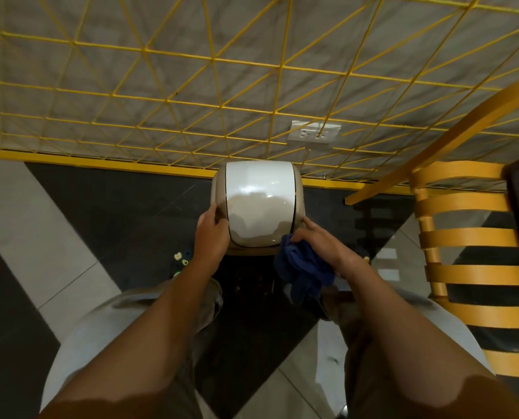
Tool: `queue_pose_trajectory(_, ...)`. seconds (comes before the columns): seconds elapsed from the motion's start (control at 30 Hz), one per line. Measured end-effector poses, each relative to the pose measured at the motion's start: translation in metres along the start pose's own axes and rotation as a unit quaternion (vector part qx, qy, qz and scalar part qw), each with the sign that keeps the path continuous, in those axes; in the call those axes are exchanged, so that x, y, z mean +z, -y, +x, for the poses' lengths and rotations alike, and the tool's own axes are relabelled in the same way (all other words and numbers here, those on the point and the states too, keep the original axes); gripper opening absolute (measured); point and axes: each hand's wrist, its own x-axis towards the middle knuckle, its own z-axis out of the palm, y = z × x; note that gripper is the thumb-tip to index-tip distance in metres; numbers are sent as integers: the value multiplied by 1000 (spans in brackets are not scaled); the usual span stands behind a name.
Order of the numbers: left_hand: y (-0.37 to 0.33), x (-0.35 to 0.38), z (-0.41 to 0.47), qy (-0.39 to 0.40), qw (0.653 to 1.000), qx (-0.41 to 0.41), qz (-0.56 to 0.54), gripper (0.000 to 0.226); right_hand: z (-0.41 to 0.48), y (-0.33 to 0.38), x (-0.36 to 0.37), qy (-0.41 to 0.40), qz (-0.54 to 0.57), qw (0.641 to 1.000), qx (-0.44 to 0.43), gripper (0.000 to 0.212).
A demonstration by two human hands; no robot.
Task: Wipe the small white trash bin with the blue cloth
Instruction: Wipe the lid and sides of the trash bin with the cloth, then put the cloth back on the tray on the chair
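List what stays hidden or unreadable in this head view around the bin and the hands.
- Trash bin body: hidden beneath its own lid.
- Right hand fingers: partly buried in the blue cloth.
- Left hand fingertips: wrapped over the bin's edge.
- Small objects on the floor: too small.

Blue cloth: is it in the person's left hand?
No, the right hand grips the blue cloth while the left hand holds the trash bin.
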Motion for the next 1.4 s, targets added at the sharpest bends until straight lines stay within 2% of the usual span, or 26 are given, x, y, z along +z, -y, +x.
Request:
queue_pose_trajectory(0.27,3,-4,-1,37,999,10,22,53,-6,-10,1,0,18,1000,2,88)
queue_pose_trajectory(0.33,3,-6,0,49,997,10,54,55,-13,-8,2,4,20,1000,-1,76)
queue_pose_trajectory(0.4,4,-6,-3,47,995,3,84,61,-20,-7,1,-3,33,999,-10,54)
queue_pose_trajectory(0.5,7,-3,-17,29,994,-1,106,64,-34,-9,-3,-13,125,992,-28,26)
queue_pose_trajectory(0.57,11,2,-32,26,993,7,112,56,-48,-9,-6,-18,178,984,-27,12)
queue_pose_trajectory(0.67,6,15,-62,61,996,19,69,37,-70,-7,-14,-28,258,966,-7,19)
queue_pose_trajectory(0.8,-31,34,-114,139,990,13,6,36,-96,3,-26,-37,338,940,-23,27)
queue_pose_trajectory(0.93,-78,52,-150,211,975,24,-72,33,-127,18,-42,-18,394,915,-80,39)
queue_pose_trajectory(1.0,-97,61,-161,181,976,35,-112,39,-145,26,-56,-30,415,900,-126,34)
queue_pose_trajectory(1.07,-115,71,-171,118,984,93,-100,49,-166,34,-73,-52,438,880,-176,29)
queue_pose_trajectory(1.13,-137,79,-186,76,981,162,-81,41,-186,39,-91,-68,449,866,-208,32)
queue_pose_trajectory(1.2,-162,91,-205,93,969,217,-70,26,-207,39,-110,-79,456,857,-227,35)
queue_pose_trajectory(1.27,-187,106,-230,147,954,252,-72,19,-228,39,-126,-81,461,848,-250,50)
queue_pose_trajectory(1.37,-214,135,-253,208,942,257,-54,52,-257,32,-149,-114,465,828,-291,42)
queue_pose_trajectory(1.4,-223,143,-260,218,943,248,-47,50,-266,28,-157,-136,459,825,-301,35)
